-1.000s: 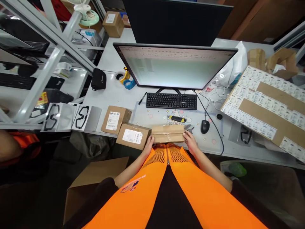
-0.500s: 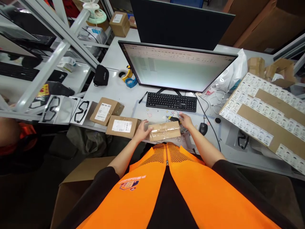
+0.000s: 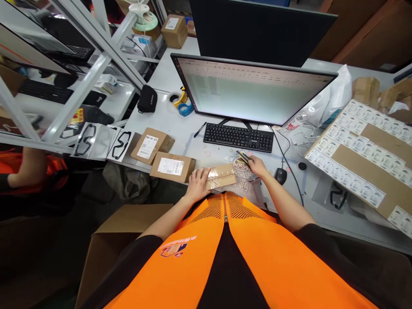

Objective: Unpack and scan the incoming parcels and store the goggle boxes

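A small cardboard box [image 3: 222,176], sealed with shiny clear tape, lies at the near edge of the desk in front of my body. My left hand [image 3: 198,182] grips its left end, the fingers laid over the top. Just beyond and to the right of the box, my right hand [image 3: 256,166] is closed around a dark, slim box cutter [image 3: 243,156], which points up and left, apart from the box. Beneath the box cutter shows a cartoon desk mat [image 3: 243,184].
Two labelled cardboard boxes [image 3: 172,166] stand left of my left hand. Behind are a keyboard [image 3: 238,137] and a monitor [image 3: 254,92]. A mouse [image 3: 281,175] and a large label-covered board [image 3: 363,159] are on the right. An open carton [image 3: 128,219] sits below left; another person's arm [image 3: 27,169] is farther left.
My right hand has picked up the box cutter from beside the box. My left hand has moved further over the box's left end. The view has shifted slightly left.
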Available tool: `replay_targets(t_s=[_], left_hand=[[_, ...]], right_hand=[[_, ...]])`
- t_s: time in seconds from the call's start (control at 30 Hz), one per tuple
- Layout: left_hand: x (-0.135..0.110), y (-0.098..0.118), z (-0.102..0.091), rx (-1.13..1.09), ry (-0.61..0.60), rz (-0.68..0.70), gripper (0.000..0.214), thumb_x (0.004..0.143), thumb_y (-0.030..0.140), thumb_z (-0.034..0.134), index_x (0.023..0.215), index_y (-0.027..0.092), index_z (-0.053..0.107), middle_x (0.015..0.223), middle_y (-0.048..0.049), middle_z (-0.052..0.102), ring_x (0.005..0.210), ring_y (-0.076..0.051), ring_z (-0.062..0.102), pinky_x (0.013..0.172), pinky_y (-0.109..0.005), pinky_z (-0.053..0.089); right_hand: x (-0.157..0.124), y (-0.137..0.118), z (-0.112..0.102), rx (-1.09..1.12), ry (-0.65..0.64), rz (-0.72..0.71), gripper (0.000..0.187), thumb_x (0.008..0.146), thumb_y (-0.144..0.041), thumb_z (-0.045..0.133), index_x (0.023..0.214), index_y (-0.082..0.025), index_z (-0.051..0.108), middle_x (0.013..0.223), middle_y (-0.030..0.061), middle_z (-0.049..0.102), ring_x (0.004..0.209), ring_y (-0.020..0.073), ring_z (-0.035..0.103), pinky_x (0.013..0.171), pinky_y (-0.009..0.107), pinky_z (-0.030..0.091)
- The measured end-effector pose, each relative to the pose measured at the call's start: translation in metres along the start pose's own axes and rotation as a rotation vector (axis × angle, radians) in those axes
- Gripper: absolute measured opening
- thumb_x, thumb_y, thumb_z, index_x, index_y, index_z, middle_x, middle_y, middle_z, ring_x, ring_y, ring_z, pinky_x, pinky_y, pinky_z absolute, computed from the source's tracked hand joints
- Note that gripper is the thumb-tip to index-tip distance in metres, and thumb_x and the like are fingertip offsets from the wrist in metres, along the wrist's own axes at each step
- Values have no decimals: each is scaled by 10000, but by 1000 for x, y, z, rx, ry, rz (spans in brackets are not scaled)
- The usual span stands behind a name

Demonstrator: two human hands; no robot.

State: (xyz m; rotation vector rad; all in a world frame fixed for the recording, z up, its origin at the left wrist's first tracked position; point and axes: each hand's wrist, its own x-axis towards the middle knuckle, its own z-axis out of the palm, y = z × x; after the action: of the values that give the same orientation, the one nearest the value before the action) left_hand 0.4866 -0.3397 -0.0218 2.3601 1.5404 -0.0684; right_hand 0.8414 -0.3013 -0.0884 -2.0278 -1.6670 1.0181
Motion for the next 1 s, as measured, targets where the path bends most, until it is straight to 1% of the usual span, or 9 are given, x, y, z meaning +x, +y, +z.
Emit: replay_targets(t_s=[0.1,0.2,0.37,0.47,0.57,0.67,0.8,0.87,1.0], left_hand=[[-6,-16,2,-21,37,20,1090,815,489,878,1734,239,348,1668,-196,458,1540,-467,351,1268,-633,356],[-5,-20,8,-66,53,18,1142,781,602,899,1728,252,365,1675,-208,454,1539,-495,343,1266,-666,330],[-4,-20,11,-109,52,14,1169,773,768,840,1724,265,384,1682,-210,445,1545,-509,331,1275,-687,294],[-1,-26,3,-131,29,37,1037,867,754,756,1712,258,415,1696,-195,441,1542,-496,343,1276,-690,306],[7,-38,-9,-193,-13,117,785,997,655,633,1663,261,498,1642,-167,522,1498,-439,440,1272,-640,368],[15,-53,-17,-235,-50,168,679,1043,629,568,1594,231,578,1545,-168,620,1445,-393,544,1254,-566,440],[18,-66,-18,-222,-77,212,685,1067,647,516,1578,195,582,1604,-174,600,1510,-374,533,1300,-544,410],[15,-70,-18,-224,-85,245,669,1083,621,498,1603,204,552,1668,-158,544,1556,-351,498,1330,-535,377],[7,-77,-18,-251,-92,307,650,1075,560,541,1628,217,519,1729,-153,457,1586,-341,472,1326,-511,399]], right_hand=[[-29,-1,2,224,-56,-37,476,1018,-578,493,1039,-193,772,777,58,744,760,245,678,737,317,516],[-54,-5,10,289,-108,-90,542,951,-700,551,976,-208,777,739,42,720,736,243,657,744,336,517],[-76,-7,11,235,-133,-133,502,968,-672,540,854,-231,750,792,59,740,777,259,658,771,361,538],[-84,1,-1,158,-216,-155,461,976,-637,557,790,-245,712,711,41,691,708,243,624,743,355,527],[-90,12,-17,120,-262,-132,425,986,-610,555,820,-242,688,698,34,684,682,238,620,708,347,510],[-95,13,-32,133,-250,-121,380,1013,-538,538,1058,-216,733,773,39,734,733,250,671,731,343,522],[-102,-22,-39,19,-252,-241,497,1063,-454,510,1482,-245,679,1151,99,809,983,286,742,887,358,544],[-107,-53,-33,-97,-292,-304,524,1102,-459,460,1566,-295,642,1281,114,778,1069,299,737,927,361,540],[-115,-113,-12,-311,-371,-333,511,1106,-467,480,1572,-343,650,1366,143,714,1038,297,750,921,370,550]])
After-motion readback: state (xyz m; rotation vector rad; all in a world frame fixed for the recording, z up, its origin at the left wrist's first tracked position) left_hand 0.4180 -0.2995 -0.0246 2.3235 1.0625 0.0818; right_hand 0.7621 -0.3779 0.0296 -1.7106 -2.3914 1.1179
